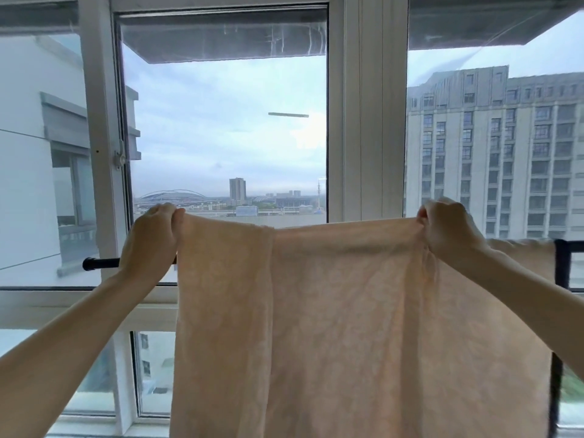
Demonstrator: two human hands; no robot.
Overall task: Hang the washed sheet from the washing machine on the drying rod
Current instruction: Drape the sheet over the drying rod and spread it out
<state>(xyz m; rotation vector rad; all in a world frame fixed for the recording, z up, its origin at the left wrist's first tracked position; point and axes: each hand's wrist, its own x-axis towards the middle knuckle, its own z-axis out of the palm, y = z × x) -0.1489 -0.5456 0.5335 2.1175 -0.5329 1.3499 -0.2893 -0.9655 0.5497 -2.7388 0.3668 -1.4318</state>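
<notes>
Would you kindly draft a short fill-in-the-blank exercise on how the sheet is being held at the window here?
1. The sheet is held up by ____ hands at its top edge.
2. The left hand pinches the sheet's ____ corner as seen in the picture.
3. The drying rod, whose end shows past the left hand, is ____ in colour.
4. The right hand grips the cloth in front of a ____.

Missing words: two; left; black; window
</notes>
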